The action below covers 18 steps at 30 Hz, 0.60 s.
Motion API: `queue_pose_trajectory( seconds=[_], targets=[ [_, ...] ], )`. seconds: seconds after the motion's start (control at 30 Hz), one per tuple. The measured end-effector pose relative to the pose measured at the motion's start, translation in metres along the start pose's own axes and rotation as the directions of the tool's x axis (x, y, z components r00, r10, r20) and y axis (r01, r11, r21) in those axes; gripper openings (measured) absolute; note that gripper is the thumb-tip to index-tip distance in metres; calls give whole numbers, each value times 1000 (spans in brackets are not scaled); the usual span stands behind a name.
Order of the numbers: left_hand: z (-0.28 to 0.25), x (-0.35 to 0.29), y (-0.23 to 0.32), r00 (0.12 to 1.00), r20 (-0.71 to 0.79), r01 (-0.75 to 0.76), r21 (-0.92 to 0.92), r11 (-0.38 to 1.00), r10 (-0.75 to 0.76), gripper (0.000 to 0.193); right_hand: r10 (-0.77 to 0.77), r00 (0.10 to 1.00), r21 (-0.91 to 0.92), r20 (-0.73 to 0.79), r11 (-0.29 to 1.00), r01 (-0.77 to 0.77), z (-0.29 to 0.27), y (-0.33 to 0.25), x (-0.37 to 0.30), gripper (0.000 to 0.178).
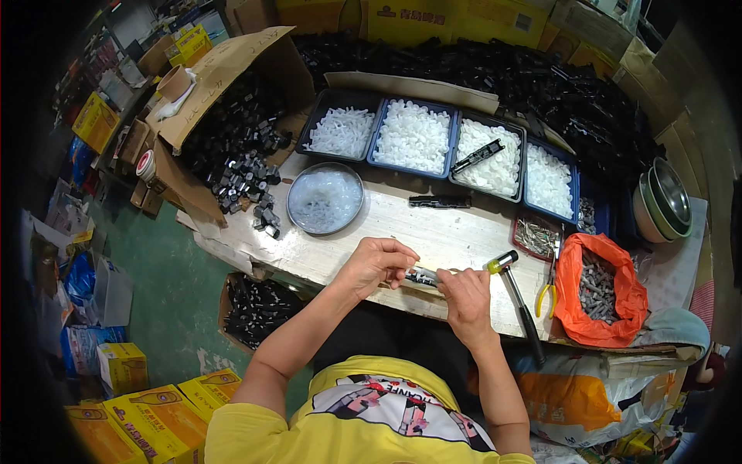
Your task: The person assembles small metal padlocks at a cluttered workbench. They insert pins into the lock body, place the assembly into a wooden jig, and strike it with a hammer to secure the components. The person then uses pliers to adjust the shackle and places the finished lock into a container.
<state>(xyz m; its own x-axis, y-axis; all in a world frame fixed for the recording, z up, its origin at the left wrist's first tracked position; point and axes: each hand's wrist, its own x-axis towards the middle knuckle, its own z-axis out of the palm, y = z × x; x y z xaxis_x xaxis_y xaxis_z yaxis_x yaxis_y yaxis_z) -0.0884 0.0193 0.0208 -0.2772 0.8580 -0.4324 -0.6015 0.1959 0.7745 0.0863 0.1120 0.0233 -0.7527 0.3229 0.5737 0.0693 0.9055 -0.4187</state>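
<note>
Small black plastic part (422, 276), elongated, lying roughly horizontal just below frame centre, pinched between my left hand (376, 265) and my right hand (466, 298), above the wooden bench's near edge.

An open brown cardboard box (232, 93) full of black parts sits at ten o'clock, its flap folded back. Yellow cartons (402, 19) with dark print line the top edge at twelve o'clock. More yellow boxes (147, 414) are stacked at seven o'clock, and one (94, 120) stands at nine o'clock. An orange plastic bag (599, 290) of grey parts lies at three o'clock. A white-and-orange sack (587, 398) lies at five o'clock.
</note>
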Motion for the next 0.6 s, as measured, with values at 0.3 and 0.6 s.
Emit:
queue_pose_trajectory(
  seconds=[0.3, 0.6],
  targets=[
    [7, 3, -5, 994, 54, 100, -48, 994, -97, 11, 308, 946, 303, 98, 897, -323, 4, 1, -13, 16],
    [20, 1, -8, 996, 57, 56, 87, 995, -61, 12, 607, 762, 563, 226, 557, -611, -3, 9, -25, 10]
  ],
)
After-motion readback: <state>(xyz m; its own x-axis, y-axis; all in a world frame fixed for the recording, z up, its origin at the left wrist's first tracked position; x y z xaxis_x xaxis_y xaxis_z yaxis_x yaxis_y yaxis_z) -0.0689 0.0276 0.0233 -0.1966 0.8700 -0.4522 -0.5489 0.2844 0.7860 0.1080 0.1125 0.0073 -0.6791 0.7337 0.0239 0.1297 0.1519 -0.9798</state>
